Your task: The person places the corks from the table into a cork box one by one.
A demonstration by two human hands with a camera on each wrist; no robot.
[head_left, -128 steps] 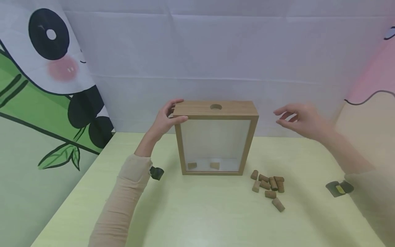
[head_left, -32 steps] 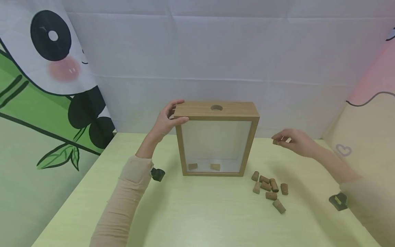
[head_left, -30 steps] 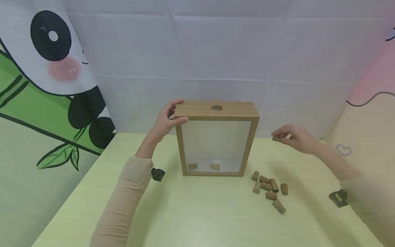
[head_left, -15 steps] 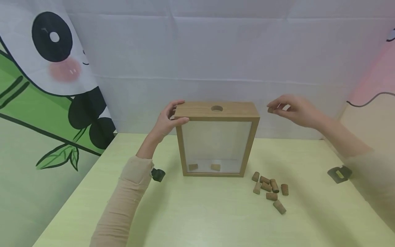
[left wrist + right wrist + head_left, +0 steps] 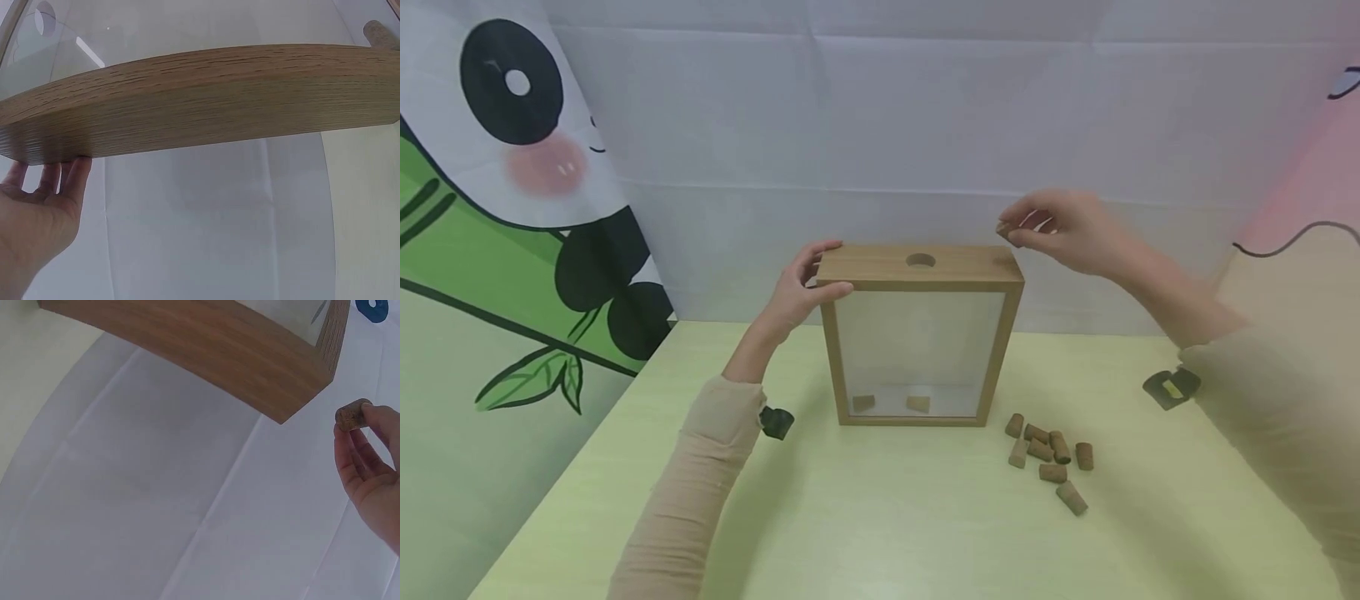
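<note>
A wooden box frame with a clear front pane stands upright on the pale green table. Its top board has a round hole. Two corks lie inside at the bottom. My left hand grips the frame's top left corner; the left wrist view shows its fingers behind the wooden edge. My right hand pinches a cork above the frame's top right corner; the right wrist view shows that cork at my fingertips beside the frame's corner.
Several loose corks lie on the table right of the frame. A white cloth backdrop hangs behind, with a panda banner at the left. Small dark wrist cameras sit on both arms.
My right hand picked a cork from the pile, rose with it and moved left to above the frame's top right corner. The left hand kept its grip on the frame.
</note>
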